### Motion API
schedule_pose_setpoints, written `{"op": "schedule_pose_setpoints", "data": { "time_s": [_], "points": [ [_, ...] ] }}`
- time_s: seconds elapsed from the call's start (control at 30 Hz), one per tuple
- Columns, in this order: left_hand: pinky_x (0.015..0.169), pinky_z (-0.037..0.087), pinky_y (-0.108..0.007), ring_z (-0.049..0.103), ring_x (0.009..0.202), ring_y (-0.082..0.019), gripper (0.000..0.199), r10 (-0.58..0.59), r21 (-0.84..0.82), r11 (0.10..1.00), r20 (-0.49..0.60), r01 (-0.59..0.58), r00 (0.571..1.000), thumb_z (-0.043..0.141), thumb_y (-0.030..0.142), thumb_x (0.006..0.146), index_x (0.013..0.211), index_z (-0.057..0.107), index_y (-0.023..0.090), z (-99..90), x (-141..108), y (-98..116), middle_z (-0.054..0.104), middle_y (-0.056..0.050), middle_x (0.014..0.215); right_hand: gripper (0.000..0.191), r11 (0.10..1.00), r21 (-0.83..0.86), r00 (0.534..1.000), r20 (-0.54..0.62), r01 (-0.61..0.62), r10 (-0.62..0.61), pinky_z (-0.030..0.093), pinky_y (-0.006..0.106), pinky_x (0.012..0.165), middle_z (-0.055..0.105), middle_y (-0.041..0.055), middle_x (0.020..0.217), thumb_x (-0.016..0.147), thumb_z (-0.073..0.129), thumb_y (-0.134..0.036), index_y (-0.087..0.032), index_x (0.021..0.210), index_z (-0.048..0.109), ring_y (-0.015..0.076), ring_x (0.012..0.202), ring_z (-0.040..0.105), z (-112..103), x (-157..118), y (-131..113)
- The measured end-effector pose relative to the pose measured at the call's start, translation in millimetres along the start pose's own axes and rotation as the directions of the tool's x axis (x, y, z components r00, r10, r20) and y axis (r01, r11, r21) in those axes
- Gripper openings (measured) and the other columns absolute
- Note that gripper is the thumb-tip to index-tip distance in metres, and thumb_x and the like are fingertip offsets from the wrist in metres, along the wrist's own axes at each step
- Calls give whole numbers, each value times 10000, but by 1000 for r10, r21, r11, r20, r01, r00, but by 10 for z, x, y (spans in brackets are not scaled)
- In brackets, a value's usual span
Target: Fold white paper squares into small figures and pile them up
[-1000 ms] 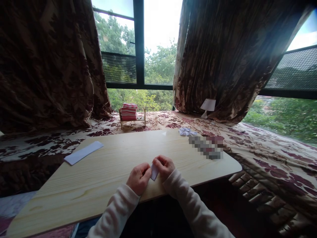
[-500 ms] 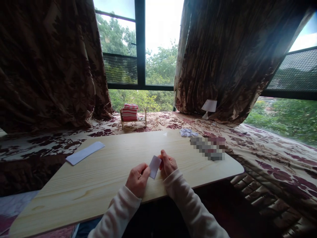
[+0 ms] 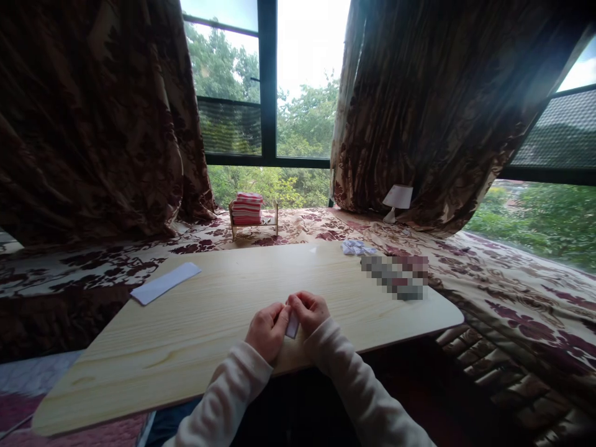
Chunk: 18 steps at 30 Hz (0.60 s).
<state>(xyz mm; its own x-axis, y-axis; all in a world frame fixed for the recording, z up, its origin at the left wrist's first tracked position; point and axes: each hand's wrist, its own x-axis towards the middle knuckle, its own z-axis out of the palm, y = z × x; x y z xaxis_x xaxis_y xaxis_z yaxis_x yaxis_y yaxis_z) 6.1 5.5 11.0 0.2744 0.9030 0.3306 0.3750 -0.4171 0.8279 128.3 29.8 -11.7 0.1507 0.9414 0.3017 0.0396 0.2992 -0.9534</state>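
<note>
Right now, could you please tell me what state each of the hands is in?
Left hand: closed, pinching a small, flat white piece of paper.
Right hand: closed, fingers pinched at the upper end of the same paper.

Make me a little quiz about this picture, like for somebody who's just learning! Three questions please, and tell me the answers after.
1. True or false: the left hand and right hand both hold the small paper.

2. What sits on the rack?
a) lamp
b) striped cloths
c) curtain

3. Fill the gap: the long paper lies on the ____ side of the table.

Key: 1 true; 2 b; 3 left.
</note>
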Motion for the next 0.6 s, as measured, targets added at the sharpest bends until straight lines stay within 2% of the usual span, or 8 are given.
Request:
{"op": "schedule_pose_setpoints", "data": {
  "time_s": [0.17, 0.3, 0.4, 0.6],
  "points": [
    [522, 308, -240, 401, 521, -119, 282, 7, -27, 1000, 17, -6, 1000, 426, 340, 788, 557, 461, 182, -10, -21, 83, 423, 34, 515, 284, 999, 29, 990, -143, -18, 22, 302, 218, 390, 461, -26, 446, 692, 560, -404, -139, 598, 597, 90, 423, 386, -46, 67, 22],
    [494, 285, -232, 341, 497, -105, 285, -39, -44, 998, -62, 36, 997, 440, 305, 760, 504, 385, 192, -43, -29, 107, 320, 56, 486, 317, 996, 90, 977, -212, -18, 36, 319, 223, 410, 498, -18, 478, 701, 546, -447, -142, 643, 609, 93, 437, 403, -74, 74, 21],
    [516, 307, -229, 366, 529, -109, 254, -58, -59, 997, -107, 51, 993, 421, 318, 781, 565, 433, 185, -53, -14, 94, 358, 51, 529, 316, 990, 143, 981, -192, -8, 36, 325, 220, 418, 505, -20, 480, 681, 580, -451, -141, 636, 618, 91, 444, 411, -55, 53, 9],
    [603, 353, -240, 449, 612, -129, 231, -22, -70, 997, -55, 18, 998, 465, 310, 774, 609, 525, 159, -43, 0, 86, 490, 16, 594, 276, 960, 275, 989, -128, -42, 80, 361, 220, 456, 554, -25, 514, 585, 693, -407, -145, 657, 643, 88, 467, 449, 8, 21, 1]
  ]
}}
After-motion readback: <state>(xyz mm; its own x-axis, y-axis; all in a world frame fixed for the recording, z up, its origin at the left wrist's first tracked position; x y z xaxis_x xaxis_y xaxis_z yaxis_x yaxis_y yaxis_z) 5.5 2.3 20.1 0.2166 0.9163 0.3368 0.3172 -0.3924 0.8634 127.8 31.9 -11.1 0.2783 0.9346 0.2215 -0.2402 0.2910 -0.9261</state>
